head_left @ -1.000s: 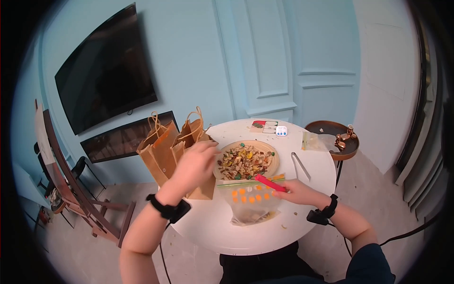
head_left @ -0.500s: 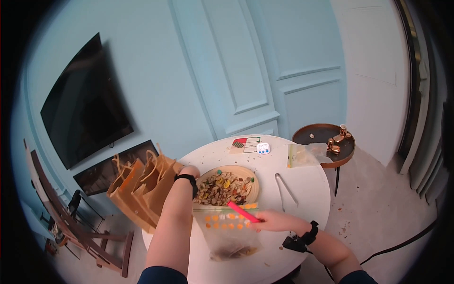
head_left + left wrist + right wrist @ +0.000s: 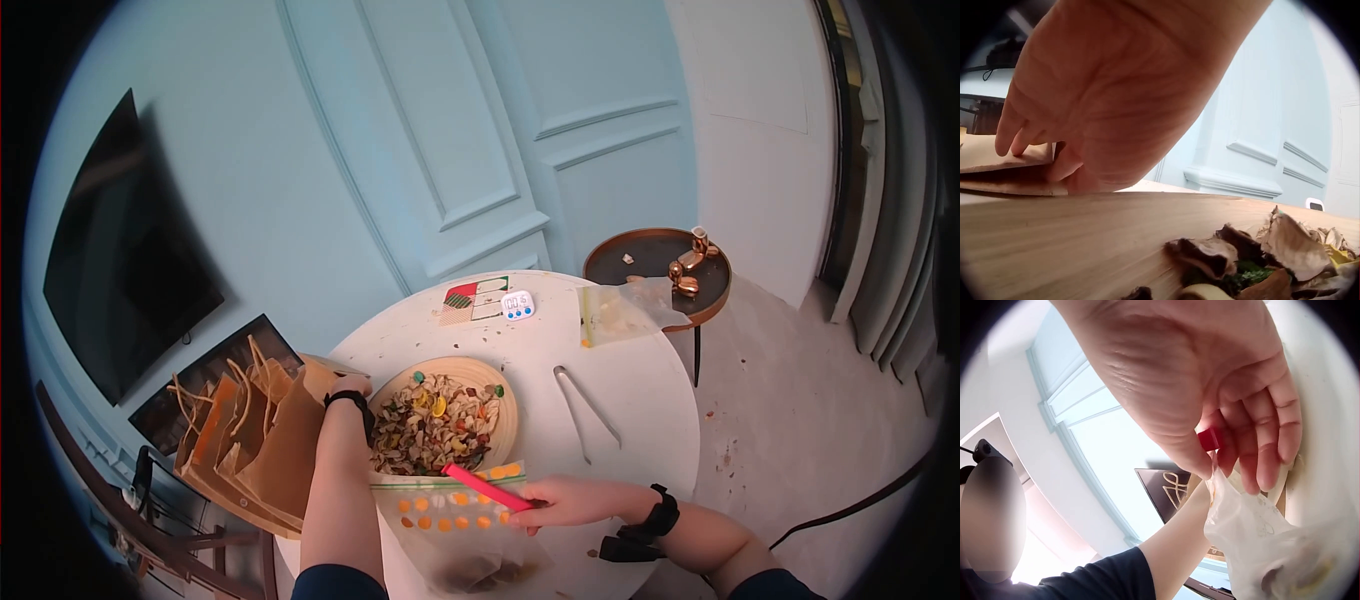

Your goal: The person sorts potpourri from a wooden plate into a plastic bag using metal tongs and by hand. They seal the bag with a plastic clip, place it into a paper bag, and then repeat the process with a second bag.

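Note:
My left hand is at the near side of a brown paper bag; in the left wrist view its fingers and thumb grip the edge of brown paper. My right hand pinches a long red bar between thumb and fingers. The bar lies along the top of a translucent zip bag with orange dots. The zip bag's corner is also at those fingers in the right wrist view, and dark dried pieces lie in its bottom. Behind it is a round wooden plate heaped with dried petals and leaves.
Metal tongs lie right of the plate. A white timer and a patterned card are at the back of the white table. Another zip bag reaches toward a side table bearing a copper figurine.
My left hand has come down from above the plate's left side to the paper bags. My right hand still holds the red bar at the zip bag. The head view has turned right.

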Tool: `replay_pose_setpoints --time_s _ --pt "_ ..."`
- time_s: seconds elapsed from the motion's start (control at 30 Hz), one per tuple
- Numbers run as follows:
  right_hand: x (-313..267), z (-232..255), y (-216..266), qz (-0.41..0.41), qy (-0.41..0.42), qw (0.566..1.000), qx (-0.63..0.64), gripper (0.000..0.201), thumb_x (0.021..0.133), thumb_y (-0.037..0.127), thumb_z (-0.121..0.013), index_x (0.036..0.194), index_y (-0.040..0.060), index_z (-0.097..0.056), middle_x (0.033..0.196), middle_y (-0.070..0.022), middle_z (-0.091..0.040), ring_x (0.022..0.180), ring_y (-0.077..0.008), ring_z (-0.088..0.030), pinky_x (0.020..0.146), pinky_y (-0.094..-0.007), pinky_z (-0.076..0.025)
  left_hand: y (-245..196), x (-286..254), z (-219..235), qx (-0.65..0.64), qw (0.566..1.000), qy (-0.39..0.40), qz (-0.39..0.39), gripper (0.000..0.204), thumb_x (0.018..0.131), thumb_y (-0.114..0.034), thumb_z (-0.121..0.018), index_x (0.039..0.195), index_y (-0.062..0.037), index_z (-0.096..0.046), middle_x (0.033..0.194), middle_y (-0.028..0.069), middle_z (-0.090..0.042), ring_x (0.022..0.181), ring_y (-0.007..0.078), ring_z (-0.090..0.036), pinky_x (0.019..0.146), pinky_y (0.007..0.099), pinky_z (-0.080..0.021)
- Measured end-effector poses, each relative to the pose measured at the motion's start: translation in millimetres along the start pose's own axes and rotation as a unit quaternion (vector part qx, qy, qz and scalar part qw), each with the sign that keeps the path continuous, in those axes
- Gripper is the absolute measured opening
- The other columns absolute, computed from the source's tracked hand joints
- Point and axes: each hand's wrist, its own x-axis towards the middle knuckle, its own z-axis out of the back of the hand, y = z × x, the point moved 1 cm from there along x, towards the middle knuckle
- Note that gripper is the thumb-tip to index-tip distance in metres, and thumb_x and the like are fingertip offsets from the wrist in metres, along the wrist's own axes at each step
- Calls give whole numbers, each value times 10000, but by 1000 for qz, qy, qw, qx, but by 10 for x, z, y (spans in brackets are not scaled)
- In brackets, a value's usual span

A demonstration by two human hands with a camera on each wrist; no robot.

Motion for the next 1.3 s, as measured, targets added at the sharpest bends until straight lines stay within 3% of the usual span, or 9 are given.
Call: replay_pose_setpoints --time_s 0.13,0.3,0.5,0.7,0.77,0.8,0.93,1.0,1.3 --pt "4 -12 -10 -16 -11 1000 -14 357 942 352 -536 1009 4 -582 914 -28 -604 843 -100 -598 783 -256 -480 -55 -61 88 13 1000 -12 10 313 879 -189 -475 1103 -70 -659 1186 142 -607 1098 305 -570 838 422 -497" --pt "50 -38 -90 -12 -28 999 -8 382 932 375 -543 1016 3 -568 909 -38 -611 817 -103 -598 749 -249 -485 -271 -371 548 -112 971 -210 -36 251 837 -119 -526 1024 -29 -667 1120 181 -620 1058 312 -587 823 422 -508" --pt "156 30 -311 -15 -42 998 -41 431 908 419 -562 991 -4 -565 872 -51 -616 753 -103 -601 695 -242 -495 -589 -947 1397 -297 826 -443 -184 235 849 -39 -458 1040 53 -559 1221 237 -500 1049 413 -528 872 454 -455" --pt "19 63 -137 -96 -85 985 -113 524 875 491 -561 921 -28 -621 827 -84 -640 688 -126 -637 601 -241 -521 -401 -1851 2074 -484 688 -434 -323 365 909 -89 -442 1241 60 -475 1267 207 -499 1079 329 -551 900 375 -466" --pt "-68 50 87 -147 -113 955 -231 466 905 440 -539 962 -16 -622 843 -98 -653 679 -129 -643 601 -250 -516 -220 -2760 2188 -664 569 -288 -392 409 941 -108 -416 1325 33 -420 1273 151 -514 1090 214 -554 932 316 -455" --pt "-142 26 268 -170 -135 931 -295 421 904 401 -560 966 -10 -626 831 -95 -652 655 -124 -634 589 -252 -513 -86 -3048 2199 -664 569 -288 -391 409 941 -108 -416 1325 33 -420 1273 151 -514 1090 214 -554 932 316 -455" --pt "-259 48 533 208 -307 925 -86 309 915 145 -554 1183 3 -492 945 -84 -624 712 -126 -608 639 -269 -510 332 -3945 1972 -733 488 -203 -427 421 938 -92 -440 1338 35 -404 1273 96 -523 1090 148 -542 927 273 -448" --pt "-418 -96 878 282 -295 913 -2 433 904 155 -558 1277 -8 -407 1048 -98 -591 851 -158 -614 729 -271 -501 511 -4177 1755 -749 472 -197 -421 430 936 -98 -445 1341 38 -398 1285 97 -518 1093 153 -546 924 267 -450" --pt "-430 -302 901 286 -466 830 -110 459 886 138 -558 1280 -14 -378 1206 -147 -500 1139 -217 -499 869 -327 -463 1008 -4635 857 -842 374 -99 -377 438 914 -64 -468 1331 49 -395 1310 101 -493 1123 170 -544 940 248 -466"
